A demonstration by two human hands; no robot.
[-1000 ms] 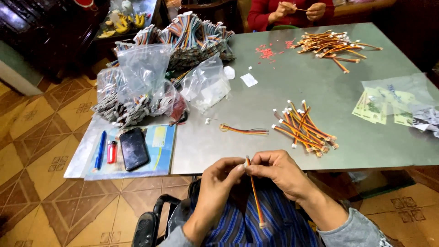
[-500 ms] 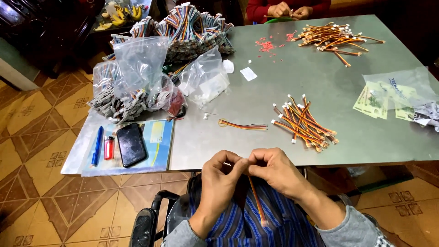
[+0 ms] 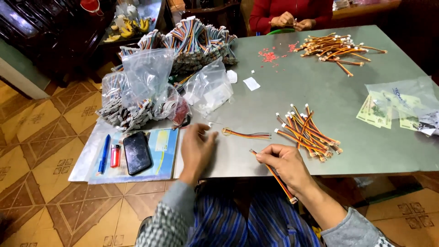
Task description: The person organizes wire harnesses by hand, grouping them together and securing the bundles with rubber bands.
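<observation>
I held one thin orange-and-red wire lead with a small white plug at its low end [image 3: 274, 176] in my right hand [image 3: 286, 164], fingers closed around its upper part so that the rest hung down past the bench edge toward my lap. It looked very light and limp, a bundle of fine insulated strands that would bend anywhere along its length; I judged the stiff plug ends the only firm places to pinch, and the strands themselves slippery enough to slide through loose fingers. My left hand [image 3: 196, 148] lay on the grey metal bench [image 3: 320, 91], fingers loosely curled and holding nothing that I could see, its fingertips just beside a tiny white connector piece [image 3: 211, 124] and near a short multicoloured wire lead lying flat [image 3: 247, 135].

To the right of that lay a loose heap of finished orange leads with white plugs [image 3: 306, 132], apart from my right hand. The bench top looked smooth and hard, so small parts could skate on it. At its left end sat clear plastic bags [image 3: 146, 77] over bundles of rainbow ribbon wire [image 3: 192, 39], and a black phone [image 3: 136, 152], a blue pen [image 3: 104, 153] and a red lighter [image 3: 115, 155] rested on a blue folder [image 3: 162, 158]. Across the bench a person in a red top [image 3: 288, 11] worked near another pile of orange leads [image 3: 336, 45]. Patterned brown tiles [image 3: 41, 137] covered the floor.
</observation>
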